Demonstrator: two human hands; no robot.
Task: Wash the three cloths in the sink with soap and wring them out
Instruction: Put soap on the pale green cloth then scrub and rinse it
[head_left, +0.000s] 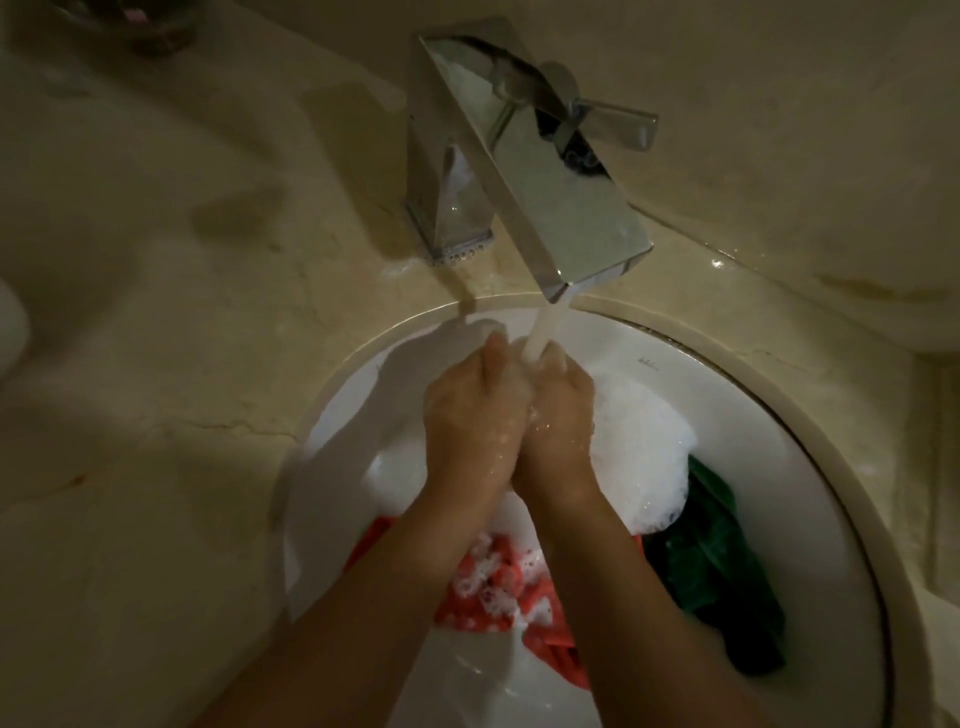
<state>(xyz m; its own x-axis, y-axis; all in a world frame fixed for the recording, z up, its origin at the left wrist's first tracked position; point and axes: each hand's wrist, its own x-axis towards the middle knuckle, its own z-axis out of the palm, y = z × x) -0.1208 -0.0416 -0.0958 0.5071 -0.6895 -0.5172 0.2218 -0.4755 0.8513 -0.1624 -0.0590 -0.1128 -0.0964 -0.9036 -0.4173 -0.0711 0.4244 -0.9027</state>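
Observation:
My left hand (470, 410) and my right hand (563, 410) are pressed side by side under the stream of water from the chrome faucet (540, 156), over the back of the white sink (810, 467). Their fingers curl inward, wet and soapy. Something white shows between the fingertips; whether it is cloth or foam is unclear. A red cloth (498, 587) flecked with suds lies in the basin beneath my forearms. A dark green cloth (717, 566) lies against the right wall of the sink. Thick white foam (639, 452) fills the middle of the basin and may hide a third cloth.
A beige stone counter (182, 364) surrounds the round sink and looks wet near the faucet base. The faucet's lever handle (613, 119) points right. A dark dish (130, 21) sits at the far left corner. The scene is dim.

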